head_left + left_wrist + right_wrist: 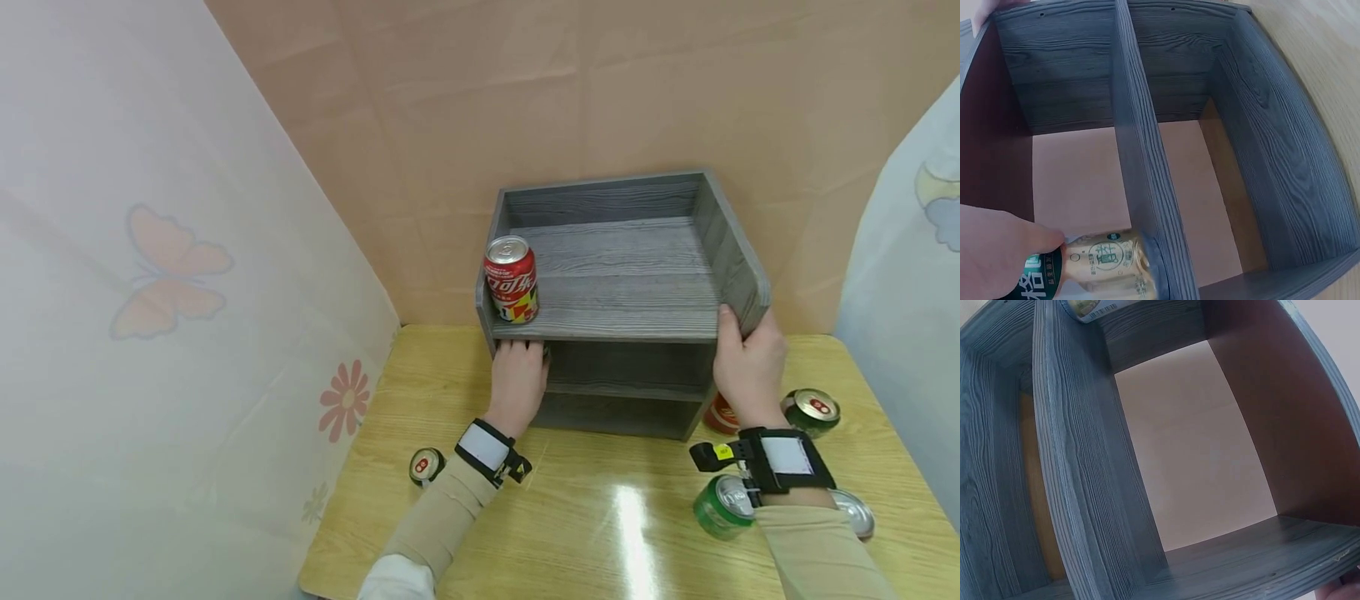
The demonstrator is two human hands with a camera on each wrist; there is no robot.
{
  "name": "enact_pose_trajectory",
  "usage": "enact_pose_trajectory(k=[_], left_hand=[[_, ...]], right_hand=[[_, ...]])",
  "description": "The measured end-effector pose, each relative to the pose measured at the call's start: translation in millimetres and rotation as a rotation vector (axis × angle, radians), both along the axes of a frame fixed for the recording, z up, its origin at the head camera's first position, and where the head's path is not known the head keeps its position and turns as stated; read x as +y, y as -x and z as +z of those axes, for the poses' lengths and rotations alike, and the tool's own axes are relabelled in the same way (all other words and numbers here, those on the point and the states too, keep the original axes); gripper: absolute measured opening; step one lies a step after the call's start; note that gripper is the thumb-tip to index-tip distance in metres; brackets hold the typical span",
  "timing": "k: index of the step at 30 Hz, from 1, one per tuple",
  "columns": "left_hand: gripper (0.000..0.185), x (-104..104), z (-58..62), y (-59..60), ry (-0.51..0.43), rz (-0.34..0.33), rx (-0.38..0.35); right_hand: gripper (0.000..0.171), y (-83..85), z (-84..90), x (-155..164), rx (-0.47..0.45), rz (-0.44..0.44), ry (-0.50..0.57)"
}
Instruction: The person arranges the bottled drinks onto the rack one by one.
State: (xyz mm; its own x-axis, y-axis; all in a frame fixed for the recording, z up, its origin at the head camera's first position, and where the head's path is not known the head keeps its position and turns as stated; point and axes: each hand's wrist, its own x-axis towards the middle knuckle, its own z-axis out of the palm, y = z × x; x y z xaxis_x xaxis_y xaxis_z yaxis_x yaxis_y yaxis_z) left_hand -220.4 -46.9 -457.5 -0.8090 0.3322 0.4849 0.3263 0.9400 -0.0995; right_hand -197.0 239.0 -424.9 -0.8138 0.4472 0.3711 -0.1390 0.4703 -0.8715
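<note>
A grey wood-grain shelf unit (622,283) stands against the back wall. My left hand (519,385) reaches into its middle compartment at the left. There the left hand (997,250) holds a can with a dark green and cream label (1107,262), its base by the middle board (1147,131). In the head view the hand and top board hide most of that can. My right hand (750,367) grips the unit's right side panel, thumb at the front. A red cola can (512,282) stands on the top board at the left.
A gold-topped can (426,467) stands left of my left forearm. Around my right wrist are a red can (722,414), a dark gold-topped can (812,412), a green can (723,507) and a silver-topped can (857,513), partly hidden. All are on the wooden table (570,517).
</note>
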Motion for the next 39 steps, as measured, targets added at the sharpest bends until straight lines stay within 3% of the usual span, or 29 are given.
enact_pose_trajectory(k=[20, 28, 34, 39], left_hand=[[0.026, -13, 10.3, -1.7, 0.05, -0.107, -0.113], [0.028, -13, 11.4, -2.8, 0.045, -0.111, -0.156], [0.033, -17, 10.1, -7.2, 0.031, -0.148, -0.111], [0.046, -25, 14.3, -14.4, -0.011, -0.234, -0.073]], right_hand=[[0.046, 0.0, -1.4, -1, -0.007, 0.01, 0.007], [0.046, 0.0, -3.4, -2, -0.016, 0.015, 0.006], [0.047, 0.2, -3.6, -1, -0.033, 0.019, 0.009], [0.047, -0.5, -1.0, -1, -0.031, 0.01, 0.01]])
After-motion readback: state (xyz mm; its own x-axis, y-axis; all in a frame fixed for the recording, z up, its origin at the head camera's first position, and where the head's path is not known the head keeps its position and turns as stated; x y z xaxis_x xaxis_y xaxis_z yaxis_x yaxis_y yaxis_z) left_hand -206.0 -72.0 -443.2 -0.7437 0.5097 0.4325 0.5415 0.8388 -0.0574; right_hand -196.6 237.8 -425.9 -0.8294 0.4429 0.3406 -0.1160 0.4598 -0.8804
